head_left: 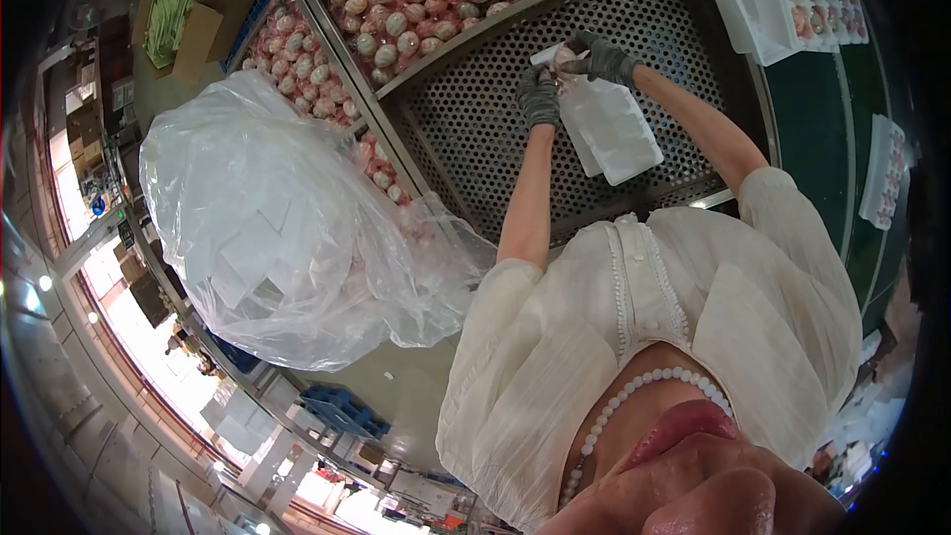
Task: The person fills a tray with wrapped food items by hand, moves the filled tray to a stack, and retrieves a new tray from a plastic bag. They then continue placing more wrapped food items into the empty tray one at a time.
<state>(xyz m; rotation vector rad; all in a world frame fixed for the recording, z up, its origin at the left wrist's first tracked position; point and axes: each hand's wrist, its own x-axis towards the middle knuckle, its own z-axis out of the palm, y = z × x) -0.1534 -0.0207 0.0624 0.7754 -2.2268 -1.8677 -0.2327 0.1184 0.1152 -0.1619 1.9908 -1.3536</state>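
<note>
My left hand [538, 99], in a grey glove, has its fingers curled at the near left edge of a white moulded tray [619, 134]. My right hand [602, 59], gloved the same way, reaches over the tray's far end. Its fingers close on a small pinkish film-wrapped ball [566, 57] between the two hands. The tray hangs tilted over a perforated metal bin floor [466, 89], its compartments bulging toward me. Fingers partly hide the ball and the tray's far end.
Many red-film-wrapped pale balls [396, 5] fill the bins beyond and to the left. A large clear plastic bag [267, 228] of white pieces stands at left. Filled white trays [822, 0] lie at right on a green surface [807, 129]. An open carton [188, 30] is far left.
</note>
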